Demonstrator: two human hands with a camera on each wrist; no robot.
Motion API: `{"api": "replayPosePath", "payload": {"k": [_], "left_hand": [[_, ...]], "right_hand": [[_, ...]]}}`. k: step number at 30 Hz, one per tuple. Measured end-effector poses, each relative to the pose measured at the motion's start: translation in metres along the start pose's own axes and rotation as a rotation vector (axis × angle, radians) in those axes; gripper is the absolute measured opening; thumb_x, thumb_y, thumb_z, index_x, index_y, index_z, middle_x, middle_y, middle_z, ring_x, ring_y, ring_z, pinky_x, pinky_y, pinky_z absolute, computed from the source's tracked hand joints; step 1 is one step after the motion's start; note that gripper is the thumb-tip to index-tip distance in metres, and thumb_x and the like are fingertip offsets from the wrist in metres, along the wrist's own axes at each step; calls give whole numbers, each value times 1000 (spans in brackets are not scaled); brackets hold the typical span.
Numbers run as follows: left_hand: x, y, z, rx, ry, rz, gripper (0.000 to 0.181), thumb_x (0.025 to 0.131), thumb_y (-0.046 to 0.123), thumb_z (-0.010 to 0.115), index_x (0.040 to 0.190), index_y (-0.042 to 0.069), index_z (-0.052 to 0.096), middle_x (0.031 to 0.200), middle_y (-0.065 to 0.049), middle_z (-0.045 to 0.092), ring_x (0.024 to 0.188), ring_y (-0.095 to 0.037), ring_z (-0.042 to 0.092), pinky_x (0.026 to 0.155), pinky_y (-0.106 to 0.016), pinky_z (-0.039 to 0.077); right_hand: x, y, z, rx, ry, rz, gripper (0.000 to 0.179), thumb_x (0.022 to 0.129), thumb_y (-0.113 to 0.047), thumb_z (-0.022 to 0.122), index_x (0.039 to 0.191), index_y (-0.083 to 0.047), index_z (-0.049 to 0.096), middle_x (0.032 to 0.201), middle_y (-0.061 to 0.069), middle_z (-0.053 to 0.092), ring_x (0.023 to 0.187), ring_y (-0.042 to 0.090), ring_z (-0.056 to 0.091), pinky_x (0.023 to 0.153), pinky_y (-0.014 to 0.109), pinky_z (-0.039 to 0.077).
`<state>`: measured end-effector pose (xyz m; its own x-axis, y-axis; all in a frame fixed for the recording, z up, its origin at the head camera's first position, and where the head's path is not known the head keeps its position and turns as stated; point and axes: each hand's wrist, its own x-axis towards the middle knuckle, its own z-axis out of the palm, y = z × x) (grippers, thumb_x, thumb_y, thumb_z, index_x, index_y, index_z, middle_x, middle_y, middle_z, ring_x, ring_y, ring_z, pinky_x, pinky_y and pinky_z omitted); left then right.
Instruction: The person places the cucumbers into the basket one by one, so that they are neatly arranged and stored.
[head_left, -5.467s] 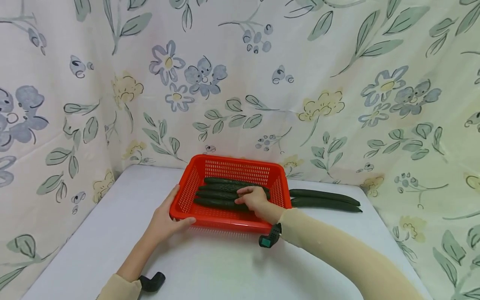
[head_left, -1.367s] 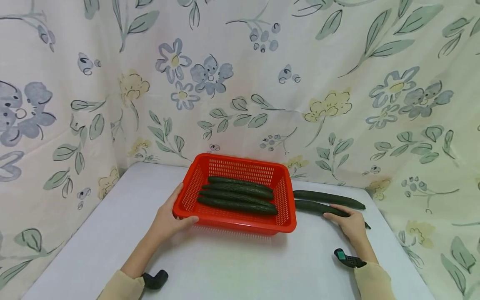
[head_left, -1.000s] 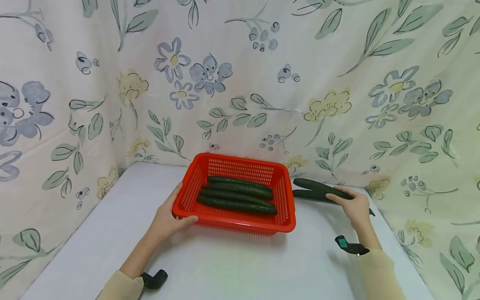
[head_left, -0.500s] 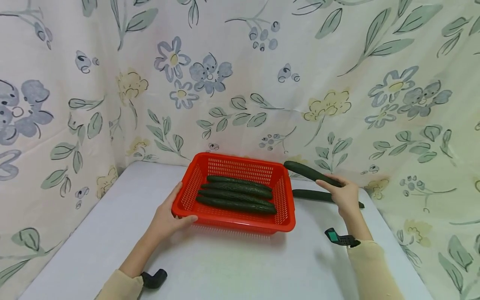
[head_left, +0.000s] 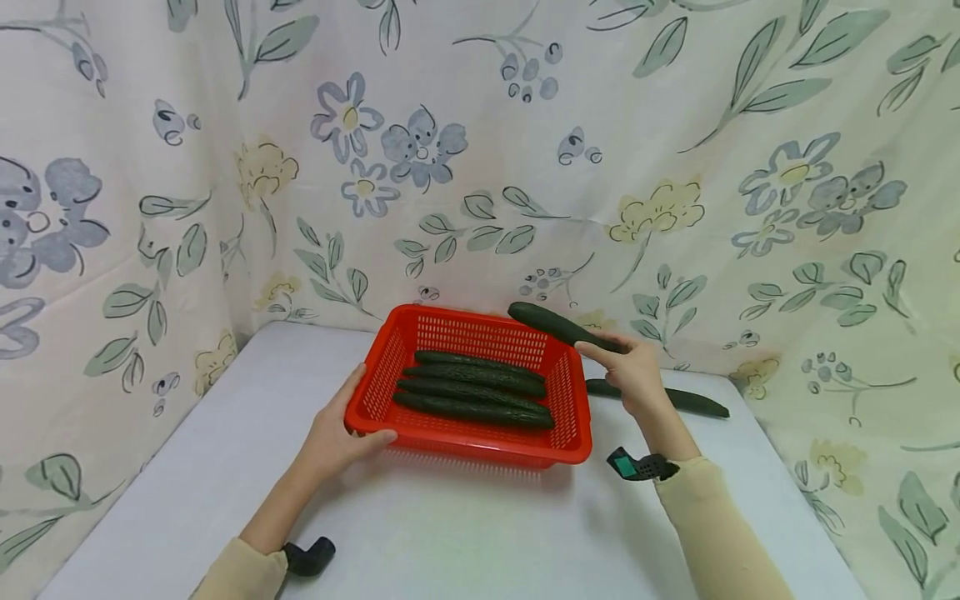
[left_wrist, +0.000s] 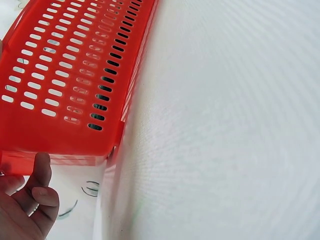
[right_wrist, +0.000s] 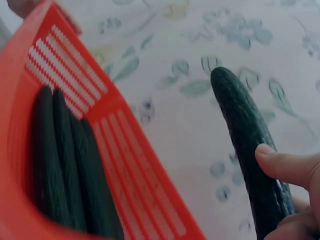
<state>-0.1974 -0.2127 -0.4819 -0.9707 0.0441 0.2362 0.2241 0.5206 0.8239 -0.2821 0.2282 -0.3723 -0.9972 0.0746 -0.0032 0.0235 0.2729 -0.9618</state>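
My left hand [head_left: 330, 437] grips the near left corner of a red plastic basket [head_left: 465, 447], thumb over the rim. In the left wrist view its curled fingers [left_wrist: 44, 172] show beneath the basket's corner. Several dark green cucumbers lie side by side inside, the nearest cucumber [head_left: 472, 410] along the front. My right hand [head_left: 637, 379] holds another cucumber [head_left: 551, 321] by one end, raised and tilted, its free end over the basket's back right corner. In the right wrist view the thumb [right_wrist: 280, 162] presses along that cucumber's side.
One more cucumber [head_left: 697, 404] lies on the white table [head_left: 465, 533] right of the basket, partly hidden behind the right hand. A floral cloth [head_left: 480, 167] hangs close behind the basket and wraps round the sides.
My right hand has left the basket's inside, gripped the nearer of two cucumbers on the right, lifted it and carried it left towards the basket. My left hand stays at the corner.
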Motion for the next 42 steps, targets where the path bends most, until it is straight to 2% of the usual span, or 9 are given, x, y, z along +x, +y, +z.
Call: {"api": "replayPosePath", "payload": {"k": [4, 8, 13, 18, 20, 22, 30, 35, 42], "left_hand": [[0, 0, 0, -4, -5, 0, 116, 84, 45, 88, 172, 21, 17, 171, -17, 33, 144, -44, 48, 101, -59, 57], [1, -1, 0, -1, -3, 5, 116, 83, 45, 89, 172, 21, 17, 171, -16, 33, 145, -43, 48, 102, -59, 57], [2, -2, -1, -3, -5, 10, 117, 83, 46, 89, 172, 21, 17, 172, -15, 32, 146, -42, 47, 103, -58, 56], [1, -2, -2, 2, -3, 10, 117, 83, 46, 89, 172, 20, 17, 171, -16, 33, 145, -43, 48, 102, -59, 56], [1, -2, -2, 1, -3, 10, 116, 84, 45, 89, 172, 20, 18, 171, -17, 34, 144, -43, 48, 102, -59, 57], [1, -2, -1, 1, -5, 11, 116, 84, 44, 89, 172, 19, 17, 171, -17, 34, 144, -43, 48, 103, -59, 56], [2, -2, -1, 5, -8, 9, 116, 83, 46, 89, 172, 20, 18, 171, -16, 34, 146, -43, 46, 104, -60, 55], [2, -1, 0, -2, -10, 5, 116, 83, 46, 89, 172, 20, 18, 171, -16, 33, 147, -43, 46, 104, -59, 55], [-1, 1, -1, -3, -9, -1, 116, 83, 46, 89, 172, 20, 18, 170, -17, 34, 144, -43, 49, 101, -58, 58]], "right_hand": [[-4, -15, 18, 9, -58, 17, 58, 92, -37, 85, 139, -6, 68, 114, 0, 65, 97, 17, 50, 69, 24, 46], [-6, -29, 36, 38, -106, 24, 55, 94, -33, 84, 138, -5, 67, 116, 4, 66, 92, 17, 57, 70, 24, 52], [-10, -43, 63, 31, -164, 40, 54, 93, -34, 84, 137, -7, 67, 121, 7, 62, 95, 17, 52, 69, 24, 46], [-13, -49, 92, 84, -225, 69, 49, 91, -33, 86, 132, -11, 70, 102, 4, 55, 63, 15, 35, 56, 27, 31], [-13, -48, 102, 105, -244, 90, 49, 90, -32, 87, 132, -12, 71, 88, 2, 50, 55, 14, 25, 54, 28, 27], [-14, -47, 111, 127, -257, 116, 47, 90, -31, 88, 131, -13, 71, 83, 1, 49, 52, 13, 24, 52, 28, 26], [-14, -31, 134, 119, -328, 218, 54, 93, -30, 84, 138, -8, 65, 106, 11, 58, 54, 14, 27, 54, 26, 29], [-18, -19, 144, 34, -341, 265, 59, 92, -32, 85, 141, -6, 64, 108, 9, 55, 66, 17, 32, 62, 29, 33], [-30, -5, 154, -100, -347, 280, 56, 87, -32, 90, 133, -8, 69, 95, 5, 47, 80, 21, 40, 70, 33, 40]]}}
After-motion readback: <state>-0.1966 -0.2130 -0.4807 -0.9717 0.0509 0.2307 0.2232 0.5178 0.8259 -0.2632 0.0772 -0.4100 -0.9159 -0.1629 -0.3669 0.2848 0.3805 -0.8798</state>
